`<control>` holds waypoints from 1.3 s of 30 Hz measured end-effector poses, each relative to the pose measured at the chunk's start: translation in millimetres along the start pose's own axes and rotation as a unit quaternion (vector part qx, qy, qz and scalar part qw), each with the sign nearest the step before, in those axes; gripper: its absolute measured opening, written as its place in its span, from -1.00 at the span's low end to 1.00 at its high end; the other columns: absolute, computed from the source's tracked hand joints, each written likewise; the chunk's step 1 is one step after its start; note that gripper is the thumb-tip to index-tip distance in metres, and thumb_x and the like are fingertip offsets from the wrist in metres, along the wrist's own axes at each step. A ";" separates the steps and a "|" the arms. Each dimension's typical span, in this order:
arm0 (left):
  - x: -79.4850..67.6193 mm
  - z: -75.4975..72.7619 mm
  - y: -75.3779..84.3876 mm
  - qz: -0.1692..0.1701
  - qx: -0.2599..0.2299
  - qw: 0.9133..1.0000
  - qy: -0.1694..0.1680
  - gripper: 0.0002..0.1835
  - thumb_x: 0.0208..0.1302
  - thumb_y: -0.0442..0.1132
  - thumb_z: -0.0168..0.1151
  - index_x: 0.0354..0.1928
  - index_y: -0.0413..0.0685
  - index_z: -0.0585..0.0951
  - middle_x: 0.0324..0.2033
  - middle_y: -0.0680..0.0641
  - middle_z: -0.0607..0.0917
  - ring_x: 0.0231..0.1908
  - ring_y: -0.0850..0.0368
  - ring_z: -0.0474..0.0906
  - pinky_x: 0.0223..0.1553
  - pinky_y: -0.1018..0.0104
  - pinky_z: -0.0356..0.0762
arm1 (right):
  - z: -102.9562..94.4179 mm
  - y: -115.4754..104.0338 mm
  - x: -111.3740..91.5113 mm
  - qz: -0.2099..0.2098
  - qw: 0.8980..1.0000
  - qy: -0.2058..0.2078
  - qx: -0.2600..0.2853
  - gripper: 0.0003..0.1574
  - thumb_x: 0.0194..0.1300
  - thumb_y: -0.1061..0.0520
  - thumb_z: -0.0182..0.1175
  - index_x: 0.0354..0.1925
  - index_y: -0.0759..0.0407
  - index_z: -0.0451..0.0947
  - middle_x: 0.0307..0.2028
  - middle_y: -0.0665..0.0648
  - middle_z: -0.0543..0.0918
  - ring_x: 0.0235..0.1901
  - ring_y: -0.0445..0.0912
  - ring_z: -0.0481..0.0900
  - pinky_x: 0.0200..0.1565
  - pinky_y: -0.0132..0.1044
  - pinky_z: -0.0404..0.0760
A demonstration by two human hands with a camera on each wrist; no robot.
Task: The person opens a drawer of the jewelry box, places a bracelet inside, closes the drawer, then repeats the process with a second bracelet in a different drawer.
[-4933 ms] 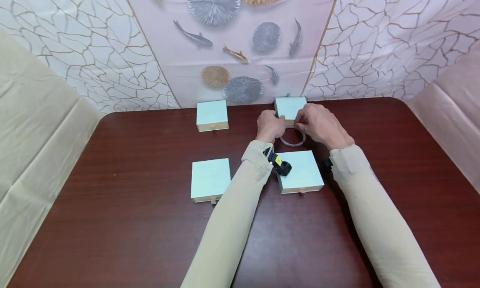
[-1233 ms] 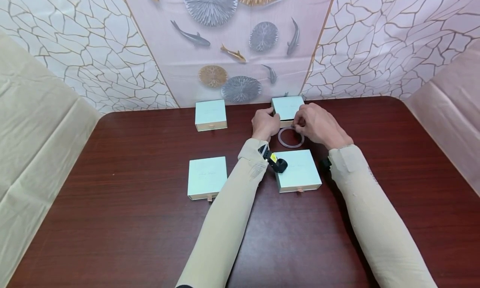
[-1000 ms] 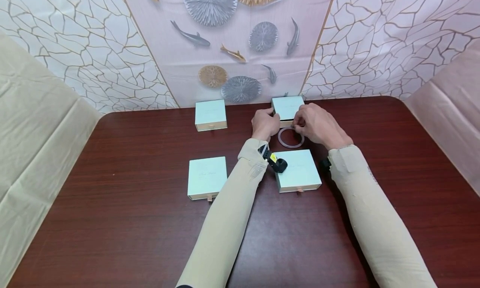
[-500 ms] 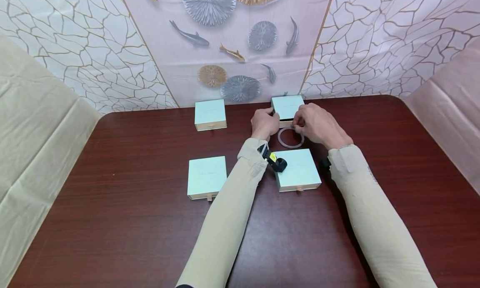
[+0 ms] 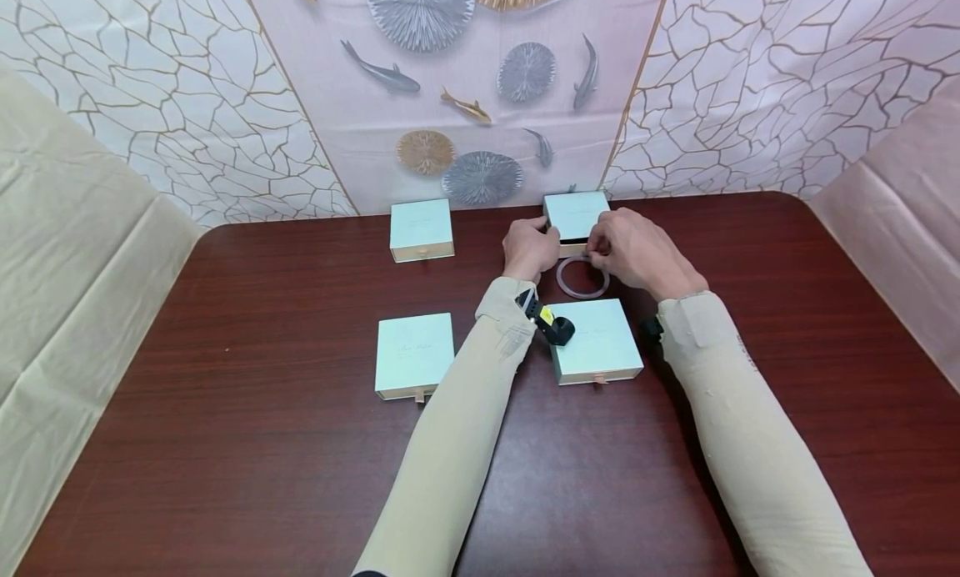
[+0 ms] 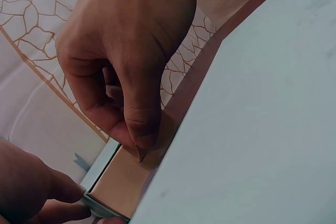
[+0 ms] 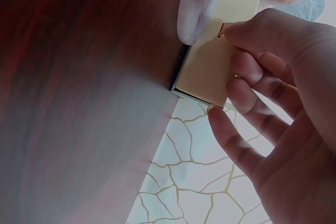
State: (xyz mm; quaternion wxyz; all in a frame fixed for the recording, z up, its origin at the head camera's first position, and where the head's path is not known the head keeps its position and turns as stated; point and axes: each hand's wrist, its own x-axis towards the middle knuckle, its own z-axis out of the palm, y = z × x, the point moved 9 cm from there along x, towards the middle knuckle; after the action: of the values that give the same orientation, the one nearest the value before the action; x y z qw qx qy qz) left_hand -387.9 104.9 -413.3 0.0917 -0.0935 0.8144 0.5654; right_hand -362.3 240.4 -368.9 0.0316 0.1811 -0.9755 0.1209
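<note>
At the back right of the table stands a pale mint drawer box point(image 5: 576, 214) with a cream front. My left hand point(image 5: 529, 250) grips its left side; in the left wrist view those fingers point(image 6: 58, 190) hold the corner of its sleeve. With thumb and forefinger my right hand point(image 5: 637, 250) pinches the small ribbon tab point(image 7: 221, 30) on the drawer front point(image 6: 121, 179). A dark gap shows between sleeve and drawer, so the drawer stands slightly out. A pale lilac bangle point(image 5: 583, 295) lies on the table just in front of this box.
Another mint box point(image 5: 596, 339) with a ribbon tab sits nearer, below my left wrist. Two more boxes stand on the left, one at the back point(image 5: 422, 227) and one in front point(image 5: 415, 356), beside my left forearm. Patterned cloth point(image 5: 480, 127) hangs behind the brown table point(image 5: 225, 410).
Compared with about five seconds ago, a dark gap shows above the drawer front, and my left hand sits slightly further left. Over the last second both hands stay almost still.
</note>
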 end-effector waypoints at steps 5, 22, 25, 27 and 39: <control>0.8 0.7 -0.5 -0.002 0.003 1.000 -0.007 -0.55 0.55 -0.15 0.06 0.42 0.21 0.51 0.43 -0.07 0.47 0.42 -0.05 0.31 -0.01 0.26 0.55 | -0.5 -0.1 -0.4 0.000 1.000 -0.001 -0.002 -0.91 0.30 0.24 0.31 -0.32 0.16 0.75 -0.21 0.15 0.68 -0.17 0.04 0.55 -0.14 -0.02 0.57; -0.1 1.9 1.8 0.007 0.012 1.000 -0.003 -0.55 0.55 -0.17 0.05 0.42 0.18 0.51 0.40 -0.01 0.52 0.44 -0.04 0.29 0.23 0.17 0.51 | -0.6 -1.8 -2.3 -0.002 1.000 -0.006 0.008 -0.90 0.32 0.24 0.31 -0.31 0.18 0.77 -0.21 0.16 0.68 -0.16 0.04 0.57 -0.14 -0.02 0.57; -0.2 0.5 1.3 0.004 0.013 1.000 0.003 -0.55 0.55 -0.17 0.05 0.41 0.19 0.52 0.39 -0.02 0.53 0.43 -0.03 0.32 0.24 0.17 0.51 | -1.0 -2.6 -2.1 -0.004 1.000 -0.004 0.010 -0.89 0.32 0.24 0.30 -0.31 0.17 0.76 -0.21 0.16 0.68 -0.15 0.04 0.55 -0.13 -0.02 0.56; -0.2 -0.3 0.8 0.003 0.012 1.000 0.005 -0.56 0.55 -0.17 0.06 0.40 0.20 0.53 0.38 -0.02 0.54 0.42 -0.01 0.32 0.24 0.18 0.51 | -1.0 -3.1 -2.0 -0.005 1.000 -0.005 0.009 -0.89 0.32 0.24 0.29 -0.31 0.17 0.77 -0.21 0.16 0.68 -0.14 0.04 0.55 -0.12 -0.03 0.56; -1.1 -1.6 0.3 -0.002 0.010 1.000 0.008 -0.56 0.54 -0.16 0.07 0.39 0.19 0.55 0.35 -0.01 0.56 0.38 0.02 0.37 0.22 0.18 0.51 | -1.2 -3.9 -2.5 -0.006 1.000 -0.002 0.002 -0.89 0.32 0.24 0.30 -0.31 0.19 0.77 -0.20 0.17 0.68 -0.10 0.06 0.53 -0.12 -0.02 0.57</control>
State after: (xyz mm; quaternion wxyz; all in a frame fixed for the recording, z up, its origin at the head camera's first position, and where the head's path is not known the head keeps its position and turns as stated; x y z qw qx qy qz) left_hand -387.0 103.6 -412.2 0.0869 -0.0985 0.8206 0.5561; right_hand -358.6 238.1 -367.1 0.0303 0.1868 -0.9742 0.1226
